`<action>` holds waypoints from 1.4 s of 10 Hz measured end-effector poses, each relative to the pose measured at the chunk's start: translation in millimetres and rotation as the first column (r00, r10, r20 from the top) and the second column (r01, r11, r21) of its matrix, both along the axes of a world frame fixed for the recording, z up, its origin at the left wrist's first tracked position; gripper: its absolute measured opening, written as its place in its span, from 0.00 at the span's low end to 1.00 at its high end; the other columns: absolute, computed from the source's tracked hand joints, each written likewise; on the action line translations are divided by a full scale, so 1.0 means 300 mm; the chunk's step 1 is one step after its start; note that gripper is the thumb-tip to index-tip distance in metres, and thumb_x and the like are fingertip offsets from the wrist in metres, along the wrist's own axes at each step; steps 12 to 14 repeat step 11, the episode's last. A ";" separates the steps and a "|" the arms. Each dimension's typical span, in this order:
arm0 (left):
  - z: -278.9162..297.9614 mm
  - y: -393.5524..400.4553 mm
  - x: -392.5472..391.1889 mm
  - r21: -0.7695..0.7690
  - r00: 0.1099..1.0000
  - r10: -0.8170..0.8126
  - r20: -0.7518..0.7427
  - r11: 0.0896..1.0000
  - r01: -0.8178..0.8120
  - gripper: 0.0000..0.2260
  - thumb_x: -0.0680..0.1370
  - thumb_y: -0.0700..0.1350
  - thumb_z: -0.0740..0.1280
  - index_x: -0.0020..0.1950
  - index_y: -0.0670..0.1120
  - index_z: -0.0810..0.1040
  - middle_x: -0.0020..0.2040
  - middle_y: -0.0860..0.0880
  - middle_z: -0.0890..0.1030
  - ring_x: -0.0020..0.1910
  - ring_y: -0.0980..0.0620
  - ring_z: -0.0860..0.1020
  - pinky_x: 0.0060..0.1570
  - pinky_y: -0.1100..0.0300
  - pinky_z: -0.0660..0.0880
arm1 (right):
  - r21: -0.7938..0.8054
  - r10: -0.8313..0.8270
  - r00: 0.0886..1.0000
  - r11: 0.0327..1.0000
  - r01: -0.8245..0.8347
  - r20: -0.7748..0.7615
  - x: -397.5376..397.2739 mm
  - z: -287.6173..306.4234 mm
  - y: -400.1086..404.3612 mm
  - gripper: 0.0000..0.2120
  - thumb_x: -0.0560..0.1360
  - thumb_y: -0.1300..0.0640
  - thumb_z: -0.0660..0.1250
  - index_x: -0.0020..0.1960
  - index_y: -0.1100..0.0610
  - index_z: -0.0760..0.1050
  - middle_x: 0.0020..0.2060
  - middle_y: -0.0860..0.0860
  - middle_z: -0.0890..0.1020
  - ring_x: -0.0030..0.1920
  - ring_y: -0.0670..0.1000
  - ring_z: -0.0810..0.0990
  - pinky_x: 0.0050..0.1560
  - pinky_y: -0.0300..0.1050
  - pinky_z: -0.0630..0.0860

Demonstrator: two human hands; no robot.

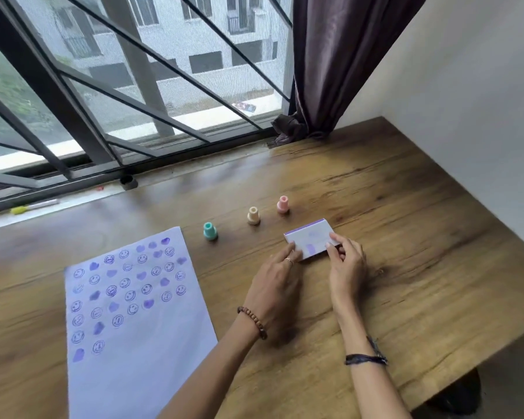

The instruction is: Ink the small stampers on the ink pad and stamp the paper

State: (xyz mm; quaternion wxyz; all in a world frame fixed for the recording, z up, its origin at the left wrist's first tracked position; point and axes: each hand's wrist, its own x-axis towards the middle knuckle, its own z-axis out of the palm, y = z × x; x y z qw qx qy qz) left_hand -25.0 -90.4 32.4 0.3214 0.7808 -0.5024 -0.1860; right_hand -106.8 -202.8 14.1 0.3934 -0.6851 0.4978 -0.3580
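- Ink pad [310, 239]: a small white box with purple edging, lying on the wooden table [405, 207]; its near corners are covered by fingers. Purple smudges mark its top; whether the lid is shut or ajar cannot be told.
- Left hand [277, 282]: fingertips gripping the left end of the ink pad; the palm side is hidden.
- Right hand [346, 267]: fingers holding the right end of the ink pad.
- Paper [133, 313]: a white sheet left of the hands, cut off at the bottom edge, bearing rows of purple smiley faces and solid blots; finer detail is blurred.
- Teal stamper [210, 231], cream stamper [253, 215], pink stamper [283, 204]: upright in a diagonal row behind the ink pad, apart from one another; their stamp faces rest downward, unseen.
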 end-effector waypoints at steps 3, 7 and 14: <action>0.018 0.265 0.016 -0.019 0.985 0.131 -0.113 0.991 -0.134 0.21 0.76 0.37 0.61 0.68 0.49 0.66 0.72 0.50 0.64 0.70 0.54 0.65 0.68 0.64 0.59 | 0.011 0.059 0.997 0.998 -0.060 0.044 0.037 0.011 0.335 0.20 0.70 0.67 0.70 0.60 0.59 0.74 0.61 0.61 0.68 0.65 0.55 0.68 0.66 0.53 0.69; -0.045 0.877 0.042 0.110 0.867 0.480 0.134 0.862 -0.494 0.20 0.78 0.46 0.62 0.70 0.50 0.64 0.73 0.51 0.60 0.74 0.51 0.55 0.70 0.70 0.43 | -0.106 0.569 0.636 0.696 -0.710 -0.521 0.105 -0.019 0.665 0.19 0.70 0.46 0.69 0.59 0.48 0.75 0.61 0.47 0.76 0.58 0.54 0.73 0.60 0.51 0.65; -0.087 0.880 0.068 0.138 0.909 0.381 0.168 0.904 -0.405 0.22 0.79 0.52 0.55 0.72 0.53 0.54 0.73 0.56 0.47 0.74 0.55 0.45 0.66 0.71 0.30 | -0.201 0.504 0.709 0.727 -0.657 -0.493 0.097 0.009 0.680 0.18 0.70 0.52 0.71 0.59 0.52 0.76 0.59 0.50 0.78 0.56 0.56 0.74 0.56 0.51 0.69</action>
